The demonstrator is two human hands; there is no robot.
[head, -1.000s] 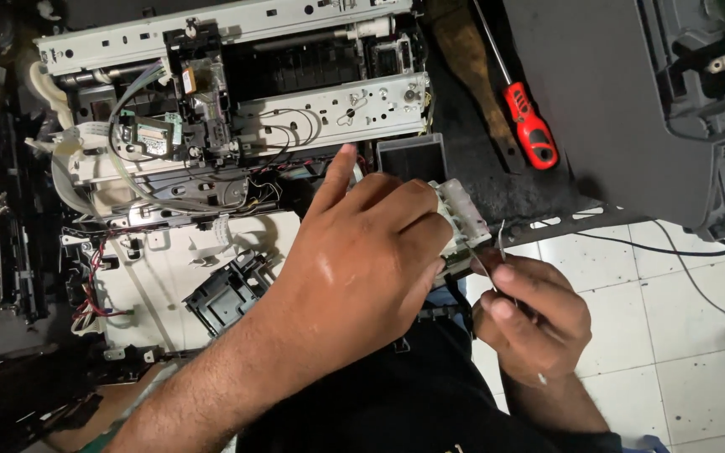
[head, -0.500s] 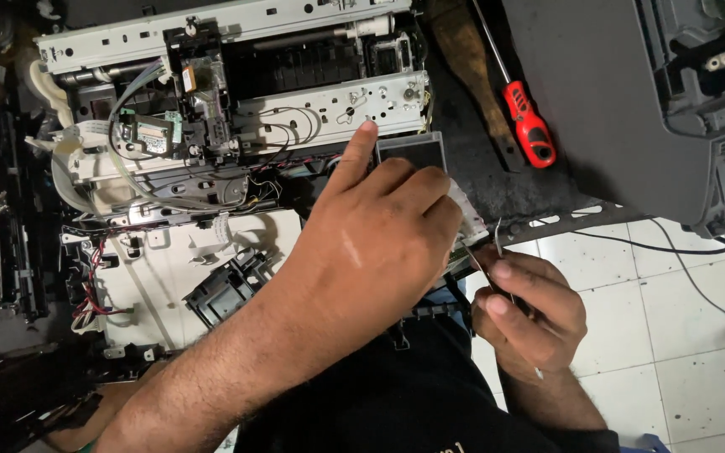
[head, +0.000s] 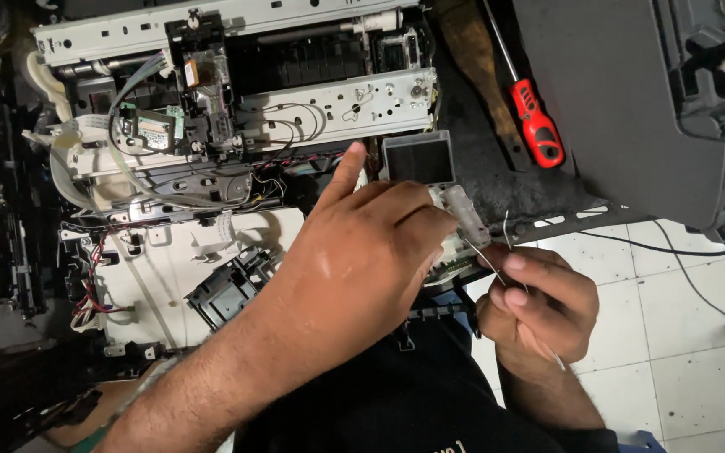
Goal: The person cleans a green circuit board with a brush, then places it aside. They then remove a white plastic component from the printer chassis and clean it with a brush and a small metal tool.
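Left hand [head: 354, 268]: over the opened printer chassis [head: 237, 109], gripping a small part [head: 461, 214].
Right hand [head: 534, 302]: just right of that part.
Screwdriver [head: 530, 117]: behind the right hand.

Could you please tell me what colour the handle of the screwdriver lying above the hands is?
The screwdriver handle is red with black trim, seen clearly in the head view.

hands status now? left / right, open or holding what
Left hand: closed around a small whitish plastic part, index finger sticking out.
Right hand: shut, pinching a thin wire against that part.
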